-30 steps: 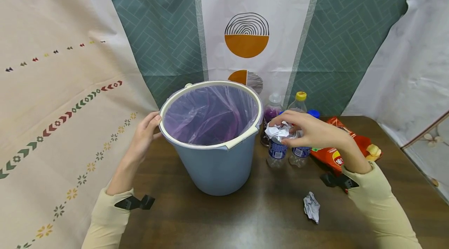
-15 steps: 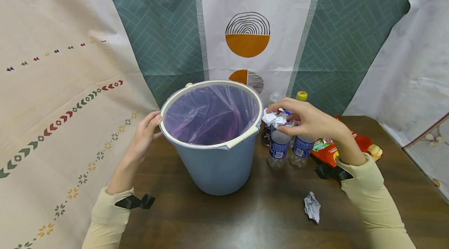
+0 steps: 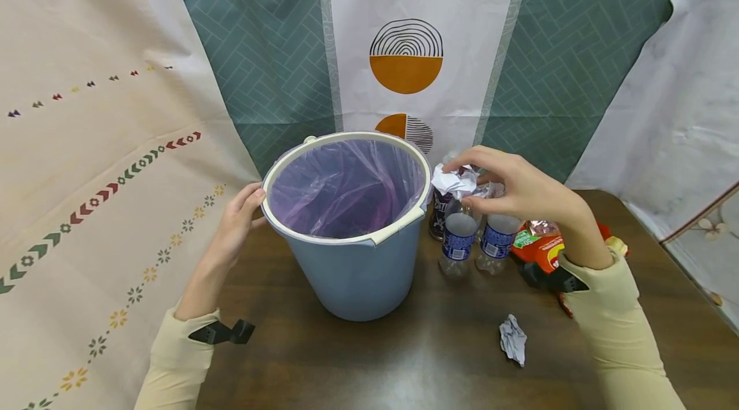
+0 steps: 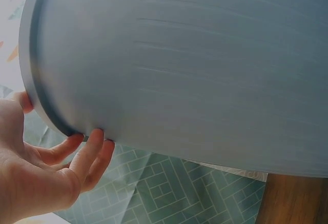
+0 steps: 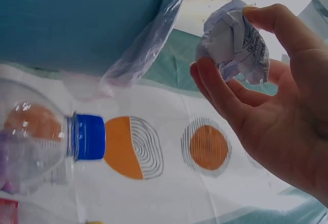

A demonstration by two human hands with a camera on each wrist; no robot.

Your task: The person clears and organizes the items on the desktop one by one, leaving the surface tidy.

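Observation:
A grey-blue bucket point(image 3: 360, 275) with a cream rim and a thin purple bag lining it stands on the table. On its left side my left hand point(image 3: 238, 221) holds the rim, thumb on the edge and fingers against the outer wall, as the left wrist view confirms. My right hand point(image 3: 510, 185) pinches a crumpled paper ball point(image 3: 454, 180) between thumb and fingers, just outside the bucket's right rim and above the bottles. Printed text shows on the paper ball point(image 5: 233, 44) in the right wrist view. A second crumpled paper point(image 3: 512, 341) lies on the table at front right.
Clear plastic bottles point(image 3: 458, 237) with blue labels stand right of the bucket, partly hidden by the right hand. One blue cap point(image 5: 89, 137) shows close up. A dark-labelled bottle point(image 3: 439, 214) is behind. Red snack bags point(image 3: 543, 246) lie further right. A patterned cloth point(image 3: 277, 44) hangs behind.
My right hand first moved left with the paper ball toward the bucket's rim, then rose slightly. My left hand and the bucket have stayed in place.

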